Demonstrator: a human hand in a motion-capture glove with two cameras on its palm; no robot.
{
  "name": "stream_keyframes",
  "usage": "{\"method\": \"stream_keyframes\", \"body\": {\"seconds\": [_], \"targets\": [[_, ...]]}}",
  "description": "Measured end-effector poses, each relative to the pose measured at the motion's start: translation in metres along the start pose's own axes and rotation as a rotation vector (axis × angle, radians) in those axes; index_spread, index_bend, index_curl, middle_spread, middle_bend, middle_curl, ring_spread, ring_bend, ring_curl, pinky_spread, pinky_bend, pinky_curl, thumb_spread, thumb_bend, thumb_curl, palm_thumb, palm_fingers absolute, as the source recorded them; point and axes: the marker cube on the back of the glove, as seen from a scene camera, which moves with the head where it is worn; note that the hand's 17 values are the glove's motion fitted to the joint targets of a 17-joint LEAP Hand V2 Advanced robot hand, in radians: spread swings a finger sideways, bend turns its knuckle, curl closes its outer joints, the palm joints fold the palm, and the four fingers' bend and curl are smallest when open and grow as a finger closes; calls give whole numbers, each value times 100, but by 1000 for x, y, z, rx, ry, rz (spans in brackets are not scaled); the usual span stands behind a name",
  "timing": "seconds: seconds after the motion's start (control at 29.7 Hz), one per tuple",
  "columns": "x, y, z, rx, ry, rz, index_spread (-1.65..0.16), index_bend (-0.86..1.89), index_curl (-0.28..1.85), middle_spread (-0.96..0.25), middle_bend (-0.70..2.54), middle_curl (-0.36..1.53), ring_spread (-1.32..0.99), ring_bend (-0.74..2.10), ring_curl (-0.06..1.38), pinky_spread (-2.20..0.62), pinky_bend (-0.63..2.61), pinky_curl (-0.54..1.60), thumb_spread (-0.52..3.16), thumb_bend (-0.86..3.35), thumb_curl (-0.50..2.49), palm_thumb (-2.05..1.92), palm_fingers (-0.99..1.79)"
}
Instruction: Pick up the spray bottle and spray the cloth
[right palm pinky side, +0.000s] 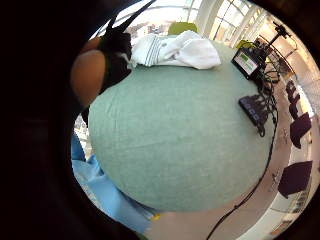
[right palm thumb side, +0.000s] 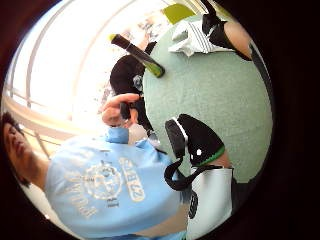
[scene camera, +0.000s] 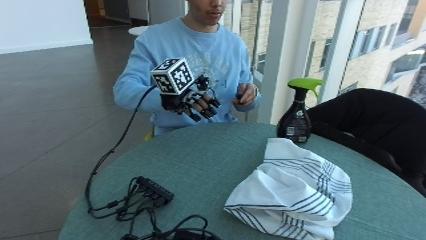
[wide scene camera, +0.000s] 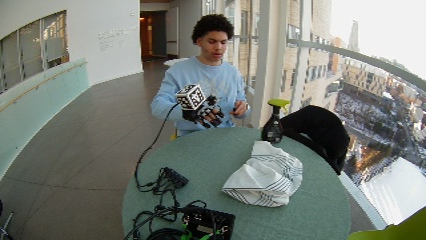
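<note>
A dark spray bottle (scene camera: 295, 120) with a green trigger head stands upright near the table's far edge, beside the person; it also shows as spray bottle (right palm thumb side: 137, 54) and spray bottle (wide scene camera: 272, 126). A white cloth (scene camera: 291, 192) with dark stripes lies crumpled on the green table (scene camera: 200, 160), in front of the bottle; the cloth (right palm pinky side: 175, 50) shows at the table's far side. My gloved right hand (scene camera: 193, 103) hovers in the air above the table's edge, left of the bottle, fingers spread and relaxed, holding nothing. The bare left hand (scene camera: 245, 95) is raised at the chest.
A black power strip (scene camera: 154, 189) with tangled cables lies at the table's near left, and a black device (wide scene camera: 208, 222) with a screen sits at the near edge. A dark chair (scene camera: 373, 125) stands behind the bottle, by the window.
</note>
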Motion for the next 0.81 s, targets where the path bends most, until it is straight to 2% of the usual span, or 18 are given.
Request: {"method": "stream_keyframes", "body": {"seconds": [0.3,0.81], "targets": [[28,35,4,-34,30,44,-33,14,30,-9,23,43,-2,19,33,17,22,36,109,-2,36,70,75],[47,59,14,-33,35,81,-33,12,28,-10,26,44,-2,20,33,17,21,36,111,-2,35,71,76]]}}
